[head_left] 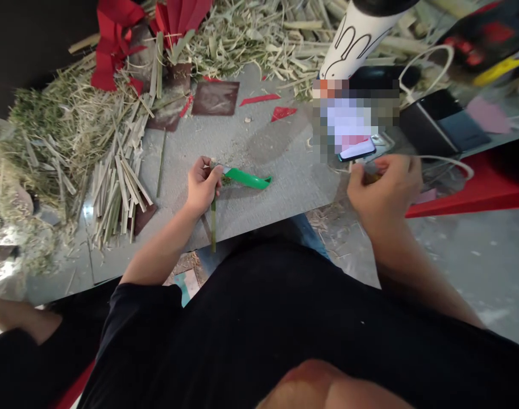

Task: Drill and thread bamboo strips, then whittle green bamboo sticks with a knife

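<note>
My left hand (pixel 204 184) is closed round a green-handled knife (pixel 248 178) and a thin green strip (pixel 214 224). The knife's handle points right, and the strip hangs down past the table's front edge. At the right, my right hand (pixel 385 190) is curled at the near end of a lit phone (pixel 356 149), its fingertips close together beside a white cable. Whatever lies between those fingers is too small to make out. The phone's screen is partly blurred out.
Cut strips (pixel 118 193) and green shavings (pixel 41 113) cover the grey table's (pixel 225 218) left side. Dark sandpaper squares (pixel 215 98) lie behind the knife. A rabbit-patterned cup (pixel 353 40) stands at the back. Another person's arm (pixel 24 318) shows at lower left.
</note>
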`<state>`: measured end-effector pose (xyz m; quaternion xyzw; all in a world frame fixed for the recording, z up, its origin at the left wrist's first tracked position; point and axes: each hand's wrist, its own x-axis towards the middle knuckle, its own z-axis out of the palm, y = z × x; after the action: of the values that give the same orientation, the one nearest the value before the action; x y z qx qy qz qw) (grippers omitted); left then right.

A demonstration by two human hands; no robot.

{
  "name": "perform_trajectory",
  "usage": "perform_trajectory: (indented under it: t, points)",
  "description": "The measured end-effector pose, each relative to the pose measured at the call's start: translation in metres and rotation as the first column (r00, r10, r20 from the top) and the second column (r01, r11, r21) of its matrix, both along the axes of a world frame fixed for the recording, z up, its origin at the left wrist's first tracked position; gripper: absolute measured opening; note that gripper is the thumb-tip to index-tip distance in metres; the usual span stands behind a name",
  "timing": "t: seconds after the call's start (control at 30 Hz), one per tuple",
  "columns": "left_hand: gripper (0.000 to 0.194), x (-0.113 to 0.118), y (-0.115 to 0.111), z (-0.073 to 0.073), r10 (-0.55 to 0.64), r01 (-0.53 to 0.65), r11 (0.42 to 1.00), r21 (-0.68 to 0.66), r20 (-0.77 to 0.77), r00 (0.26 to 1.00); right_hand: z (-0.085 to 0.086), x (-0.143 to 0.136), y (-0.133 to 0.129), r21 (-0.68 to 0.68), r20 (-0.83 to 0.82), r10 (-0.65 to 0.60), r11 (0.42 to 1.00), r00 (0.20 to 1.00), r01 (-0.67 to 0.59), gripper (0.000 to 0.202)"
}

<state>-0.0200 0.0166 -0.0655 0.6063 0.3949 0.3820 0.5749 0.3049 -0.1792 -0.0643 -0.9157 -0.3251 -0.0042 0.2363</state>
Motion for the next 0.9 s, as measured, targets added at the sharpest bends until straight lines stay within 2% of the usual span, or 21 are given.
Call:
perform_trajectory:
  t: [0.07, 0.17, 0.33, 0.5, 0.63, 0.73, 0.83, 0.9]
  points:
    - [0.055, 0.001, 0.0, 0.0, 0.006, -0.006, 1.0, 0.004, 0.007, 1.0, 0.011, 0.002, -0.006, -0.044, -0.028, 0.097, 0.994, 0.995, -0.098, 0.051]
    - [0.053, 0.002, 0.001, 0.0, 0.018, -0.018, 1.0, 0.005, 0.021, 1.0, 0.025, 0.005, -0.011, -0.012, -0.048, 0.178, 0.984, 0.983, -0.179, 0.042]
    - [0.052, 0.003, 0.002, -0.002, 0.014, -0.015, 1.0, 0.028, 0.042, 0.999, 0.031, 0.011, -0.014, 0.106, -0.115, 0.25, 0.965, 0.961, -0.239, 0.033]
    - [0.05, 0.003, 0.003, -0.004, 0.008, -0.01, 0.999, 0.036, 0.061, 0.998, 0.018, 0.016, -0.014, 0.182, -0.082, 0.246, 0.956, 0.966, -0.229, 0.024]
    - [0.045, 0.003, 0.001, -0.004, -0.01, 0.009, 1.0, 0.029, 0.053, 0.999, -0.004, 0.028, -0.006, 0.175, 0.016, 0.094, 0.98, 0.995, -0.095, 0.029]
    - [0.046, 0.003, 0.0, -0.004, -0.011, 0.01, 1.0, 0.021, 0.054, 0.998, -0.017, 0.036, -0.003, 0.158, 0.061, 0.067, 0.985, 0.996, -0.076, 0.024]
    - [0.047, 0.004, -0.001, -0.004, -0.014, 0.013, 1.0, 0.015, 0.056, 0.998, -0.021, 0.041, -0.006, 0.135, 0.089, 0.053, 0.989, 0.995, -0.065, 0.024]
    - [0.047, 0.003, -0.002, -0.003, -0.022, 0.021, 1.0, 0.012, 0.055, 0.998, -0.022, 0.046, -0.01, 0.133, 0.12, -0.006, 0.991, 0.993, -0.01, 0.028]
